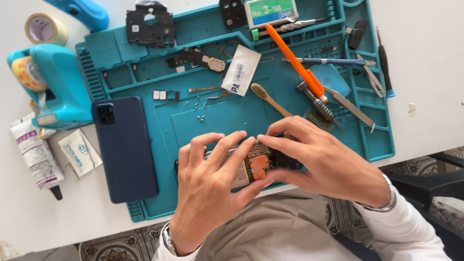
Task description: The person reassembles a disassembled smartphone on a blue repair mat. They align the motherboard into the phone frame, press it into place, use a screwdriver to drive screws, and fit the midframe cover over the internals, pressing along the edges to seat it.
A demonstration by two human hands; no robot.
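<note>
While both hands, left hand [210, 181], right hand [321, 162], pinch opened phone [256, 166], teal mat [227, 118]

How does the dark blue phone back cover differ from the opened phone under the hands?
The dark blue back cover lies flat and untouched at the mat's left edge; the opened phone is gripped by the left hand and right hand. The cover shows a smooth closed face with a camera block; the phone shows bare internals with an orange patch. The cover is fully visible, the phone mostly hidden. Both rest over the teal mat.
</note>
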